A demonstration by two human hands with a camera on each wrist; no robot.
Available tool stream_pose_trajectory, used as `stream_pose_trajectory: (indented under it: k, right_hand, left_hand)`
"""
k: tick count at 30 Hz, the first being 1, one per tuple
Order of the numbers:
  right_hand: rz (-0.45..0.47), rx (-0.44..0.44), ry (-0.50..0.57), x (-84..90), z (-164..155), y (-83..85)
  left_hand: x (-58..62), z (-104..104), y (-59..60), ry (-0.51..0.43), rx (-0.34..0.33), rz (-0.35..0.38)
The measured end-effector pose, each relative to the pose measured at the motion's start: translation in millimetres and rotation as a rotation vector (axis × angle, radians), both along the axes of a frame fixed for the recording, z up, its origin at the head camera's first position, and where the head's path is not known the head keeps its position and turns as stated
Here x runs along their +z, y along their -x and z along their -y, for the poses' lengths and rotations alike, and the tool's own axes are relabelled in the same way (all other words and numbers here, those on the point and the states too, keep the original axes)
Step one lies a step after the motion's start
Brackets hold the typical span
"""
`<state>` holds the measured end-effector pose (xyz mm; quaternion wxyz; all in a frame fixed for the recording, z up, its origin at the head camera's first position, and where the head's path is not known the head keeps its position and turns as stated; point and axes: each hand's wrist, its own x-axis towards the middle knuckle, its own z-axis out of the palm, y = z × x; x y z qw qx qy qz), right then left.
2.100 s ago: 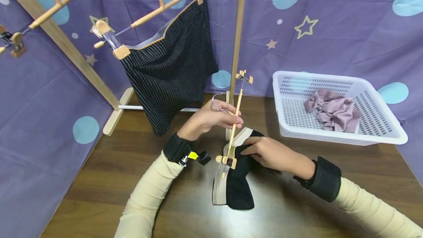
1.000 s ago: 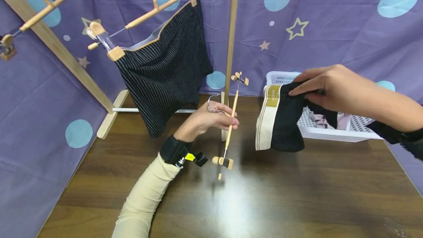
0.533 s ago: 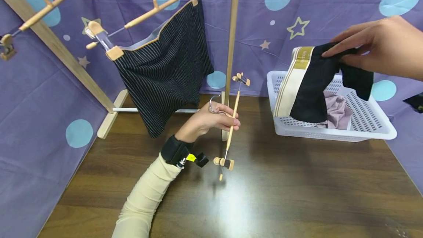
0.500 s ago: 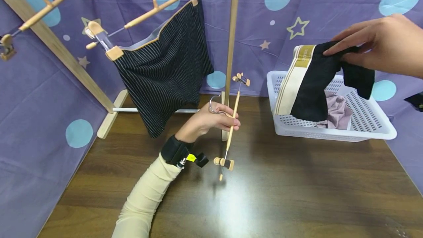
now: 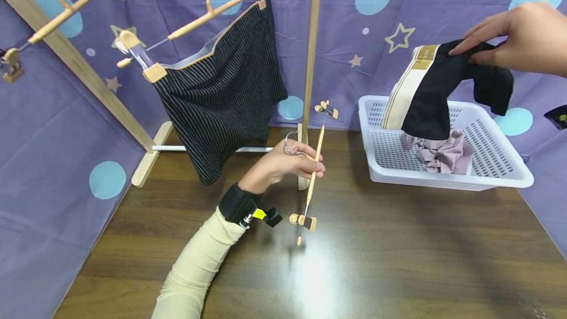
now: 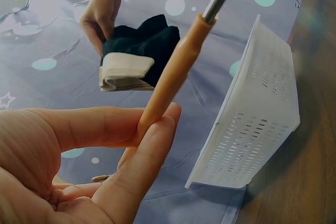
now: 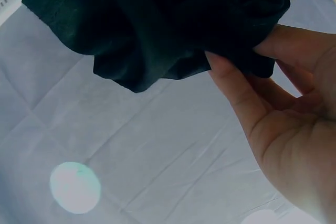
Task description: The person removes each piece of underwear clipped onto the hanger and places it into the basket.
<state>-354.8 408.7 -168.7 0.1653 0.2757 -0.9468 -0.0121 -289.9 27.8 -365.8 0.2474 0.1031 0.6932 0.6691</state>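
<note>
Before purple cloth (image 5: 338, 21), right grip (image 5: 524, 38) pinches black clothing (image 5: 431, 93) drooping below, left grip (image 5: 285, 163) a hanger (image 5: 312, 187).

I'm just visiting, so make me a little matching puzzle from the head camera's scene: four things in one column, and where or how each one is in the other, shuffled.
Things
1. black underpants
2. pinstriped garment
3. mauve cloth
4. rightmost clip hanger

Places and states
A. lying in the white basket
B. pinched by the fingers of the left hand
C. pinched by the fingers of the right hand
D. hanging from clips

Pairs: 1-C, 2-D, 3-A, 4-B
</note>
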Motion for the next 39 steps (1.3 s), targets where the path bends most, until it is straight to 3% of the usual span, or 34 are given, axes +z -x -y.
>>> stream_pose_trajectory:
  k: [6,20,35,39]
  right_hand:
    - [0.106,-0.088,0.03,-9.7,-6,17.1]
    - [0.21,-0.152,0.052,-44.2,-14,45.0]
    - [0.33,-0.149,0.005,-69.9,-13,72.6]
    - [0.332,-0.109,-0.003,-73.9,-11,77.5]
  left_hand:
    - [-0.3,0,-3.2,-0.034,-0.01,0.01]
    - [-1.9,-3,-3.8,0.0,0.019,0.021]
    - [1.2,-5,-5.7,-0.026,0.02,0.029]
    - [0.9,-5,-6.1,-0.025,0.022,0.028]
